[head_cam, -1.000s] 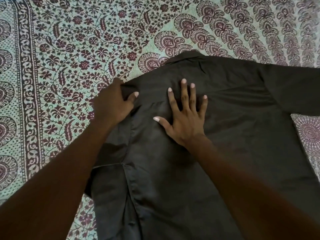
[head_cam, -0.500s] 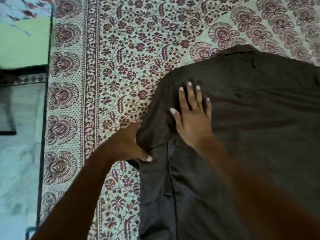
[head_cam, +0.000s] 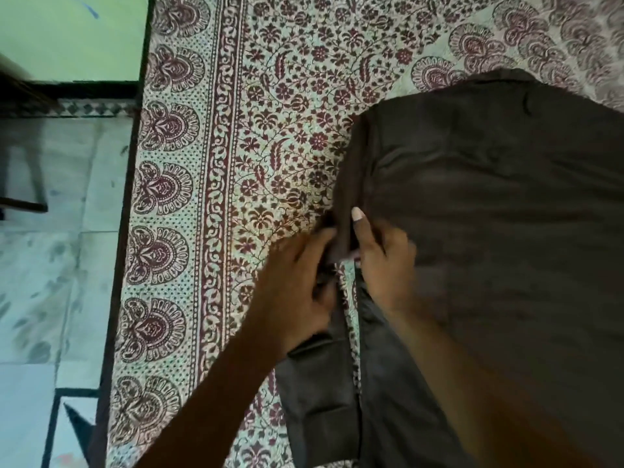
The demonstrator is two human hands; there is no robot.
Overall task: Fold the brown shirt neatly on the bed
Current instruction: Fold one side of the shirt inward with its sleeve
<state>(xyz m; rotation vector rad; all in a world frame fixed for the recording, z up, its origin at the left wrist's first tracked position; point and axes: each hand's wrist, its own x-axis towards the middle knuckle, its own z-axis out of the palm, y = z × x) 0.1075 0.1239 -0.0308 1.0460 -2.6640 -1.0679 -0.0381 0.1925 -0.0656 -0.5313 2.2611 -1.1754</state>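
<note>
The brown shirt (head_cam: 489, 214) lies spread back-up on the patterned bed sheet (head_cam: 263, 136), its collar towards the top right. Its left sleeve (head_cam: 320, 383) runs down beside the body, with a strip of sheet showing between them. My left hand (head_cam: 297, 292) grips the sleeve near its top, fingers curled into the cloth. Beside it, my right hand (head_cam: 385, 261) pinches the folded edge of the shirt at the armhole, thumb up along the fold. The two hands are almost touching.
The bed's left edge (head_cam: 125, 231) drops to a pale tiled floor (head_cam: 44, 265). A green wall (head_cam: 74, 35) and dark furniture legs (head_cam: 23, 184) show at the upper left. Patterned sheet stretches above and left of the shirt.
My right hand has left its flat press on the shirt back and come down to the sleeve fold. The left hand has slid down too. The view has swung left, showing more floor.
</note>
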